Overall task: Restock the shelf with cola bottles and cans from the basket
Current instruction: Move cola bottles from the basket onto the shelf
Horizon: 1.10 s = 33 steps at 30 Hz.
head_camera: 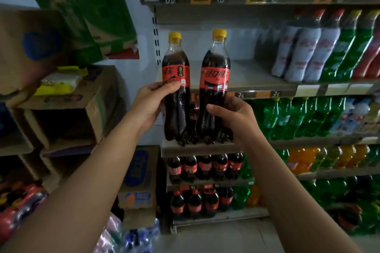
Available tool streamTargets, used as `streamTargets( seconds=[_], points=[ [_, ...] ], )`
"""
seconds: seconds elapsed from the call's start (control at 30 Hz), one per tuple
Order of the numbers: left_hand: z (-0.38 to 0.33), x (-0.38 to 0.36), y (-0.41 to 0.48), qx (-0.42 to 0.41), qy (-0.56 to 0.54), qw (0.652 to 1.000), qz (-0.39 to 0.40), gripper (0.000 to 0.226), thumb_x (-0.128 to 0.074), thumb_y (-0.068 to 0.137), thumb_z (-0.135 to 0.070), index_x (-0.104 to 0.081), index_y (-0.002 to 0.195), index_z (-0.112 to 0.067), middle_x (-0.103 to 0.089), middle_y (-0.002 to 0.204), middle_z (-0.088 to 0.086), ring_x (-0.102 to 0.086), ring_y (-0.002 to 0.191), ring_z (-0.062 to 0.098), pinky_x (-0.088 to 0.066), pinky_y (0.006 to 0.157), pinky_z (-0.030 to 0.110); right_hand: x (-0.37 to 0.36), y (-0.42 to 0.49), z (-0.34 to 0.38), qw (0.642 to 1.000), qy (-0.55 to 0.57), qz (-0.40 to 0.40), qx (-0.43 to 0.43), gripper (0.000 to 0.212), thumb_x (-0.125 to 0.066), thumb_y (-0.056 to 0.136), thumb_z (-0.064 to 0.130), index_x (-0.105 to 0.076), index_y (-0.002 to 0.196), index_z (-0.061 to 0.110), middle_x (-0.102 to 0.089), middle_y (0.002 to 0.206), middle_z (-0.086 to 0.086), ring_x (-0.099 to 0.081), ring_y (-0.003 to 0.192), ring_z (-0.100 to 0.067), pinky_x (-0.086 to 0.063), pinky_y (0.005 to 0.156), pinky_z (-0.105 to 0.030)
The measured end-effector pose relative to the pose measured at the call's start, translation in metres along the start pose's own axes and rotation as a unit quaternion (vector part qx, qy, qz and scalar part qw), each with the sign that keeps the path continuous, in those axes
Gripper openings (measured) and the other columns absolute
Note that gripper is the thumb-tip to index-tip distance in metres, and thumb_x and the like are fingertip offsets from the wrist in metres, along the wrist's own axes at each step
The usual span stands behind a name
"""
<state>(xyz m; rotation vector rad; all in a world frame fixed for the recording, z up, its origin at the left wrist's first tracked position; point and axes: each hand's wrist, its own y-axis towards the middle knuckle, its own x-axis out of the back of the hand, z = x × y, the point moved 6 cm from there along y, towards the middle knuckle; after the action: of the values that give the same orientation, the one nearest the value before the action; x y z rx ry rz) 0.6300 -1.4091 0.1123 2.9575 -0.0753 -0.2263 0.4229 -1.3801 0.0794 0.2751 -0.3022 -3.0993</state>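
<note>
Head view: cola bottles (176, 96) in each grip.

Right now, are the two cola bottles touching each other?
Apart at the labels; lower down, cannot tell. The head view shows pale shelf between left bottle and right bottle, but their dark bases merge.

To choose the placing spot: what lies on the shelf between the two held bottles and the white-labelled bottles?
Head view: that shelf stretch is bare up to the white-labelled bottles.

One head-worn wide-angle view, forward and slightly down, close before the drinks shelf (257, 86), hands near.
</note>
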Motion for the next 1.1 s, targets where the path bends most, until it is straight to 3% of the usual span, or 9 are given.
streamTargets(
  seconds=[0.17, 0.27, 0.43, 0.63, 0.77, 0.93, 1.1],
  points=[
    [-0.002, -0.007, 0.066, -0.011, 0.025, 1.0, 0.009, 0.04, -0.074, 0.067, -0.034, -0.07, 0.098, -0.01, -0.075, 0.087, 0.005, -0.071, 0.08, 0.021, -0.054, 0.065, 0.03, 0.008, 0.076, -0.002, 0.999, 0.011, 0.038, 0.013, 0.039, -0.077, 0.077, 0.006, -0.067, 0.114, 0.01, -0.074, 0.107, -0.011, -0.071, 0.099, -0.032, -0.057, 0.084, -0.044],
    [-0.002, -0.009, 0.11, -0.002, 0.024, 1.0, -0.008, 0.046, -0.076, 0.064, -0.038, -0.071, 0.099, -0.009, -0.074, 0.094, 0.007, -0.07, 0.09, 0.023, -0.055, 0.079, 0.035, 0.009, 0.125, 0.0, 0.999, 0.014, 0.049, 0.013, 0.036, -0.076, 0.077, 0.004, -0.068, 0.112, 0.007, -0.074, 0.104, -0.014, -0.071, 0.095, -0.032, -0.057, 0.083, -0.042],
    [-0.003, -0.007, 0.173, 0.004, 0.018, 0.999, -0.029, 0.049, -0.076, 0.068, -0.034, -0.068, 0.108, -0.006, -0.074, 0.101, 0.007, -0.07, 0.098, 0.02, -0.052, 0.087, 0.032, 0.007, 0.199, 0.004, 0.998, 0.005, 0.065, 0.002, 0.024, -0.075, 0.079, 0.007, -0.071, 0.103, 0.009, -0.075, 0.094, -0.005, -0.072, 0.08, -0.017, -0.056, 0.067, -0.027],
    [-0.004, 0.012, 0.225, -0.014, -0.011, 0.998, -0.061, 0.04, -0.078, 0.063, -0.027, -0.07, 0.098, -0.01, -0.075, 0.094, 0.004, -0.069, 0.096, 0.021, -0.051, 0.09, 0.034, 0.001, 0.261, 0.002, 0.998, -0.009, 0.062, 0.021, 0.033, -0.077, 0.078, 0.007, -0.068, 0.11, 0.008, -0.075, 0.101, -0.006, -0.072, 0.092, -0.02, -0.056, 0.079, -0.032],
    [-0.006, 0.022, 0.253, -0.037, 0.024, 0.998, -0.047, 0.03, -0.075, 0.07, -0.011, -0.07, 0.099, -0.012, -0.075, 0.093, 0.001, -0.071, 0.093, 0.015, -0.052, 0.086, 0.027, -0.005, 0.292, -0.002, 0.997, -0.05, 0.044, 0.044, 0.036, -0.079, 0.075, 0.006, -0.067, 0.108, 0.013, -0.075, 0.101, -0.004, -0.071, 0.096, -0.021, -0.056, 0.088, -0.04],
    [-0.002, 0.032, 0.281, -0.051, 0.092, 0.994, -0.006, 0.031, -0.068, 0.079, 0.0, -0.067, 0.106, -0.015, -0.074, 0.101, -0.002, -0.07, 0.096, 0.01, -0.053, 0.082, 0.019, -0.014, 0.322, -0.016, 0.993, -0.103, 0.024, 0.054, 0.051, -0.078, 0.075, 0.001, -0.057, 0.121, 0.009, -0.069, 0.11, -0.002, -0.065, 0.102, -0.014, -0.052, 0.088, -0.028],
    [0.003, 0.045, 0.315, -0.072, 0.177, 0.982, -0.003, 0.044, -0.077, 0.073, -0.006, -0.064, 0.113, -0.019, -0.07, 0.111, -0.002, -0.064, 0.108, 0.012, -0.047, 0.098, 0.032, -0.016, 0.348, -0.029, 0.986, -0.157, -0.002, 0.062, 0.059, -0.078, 0.075, 0.0, -0.046, 0.125, 0.009, -0.06, 0.117, -0.003, -0.056, 0.112, -0.017, -0.044, 0.093, -0.029]
  ],
)
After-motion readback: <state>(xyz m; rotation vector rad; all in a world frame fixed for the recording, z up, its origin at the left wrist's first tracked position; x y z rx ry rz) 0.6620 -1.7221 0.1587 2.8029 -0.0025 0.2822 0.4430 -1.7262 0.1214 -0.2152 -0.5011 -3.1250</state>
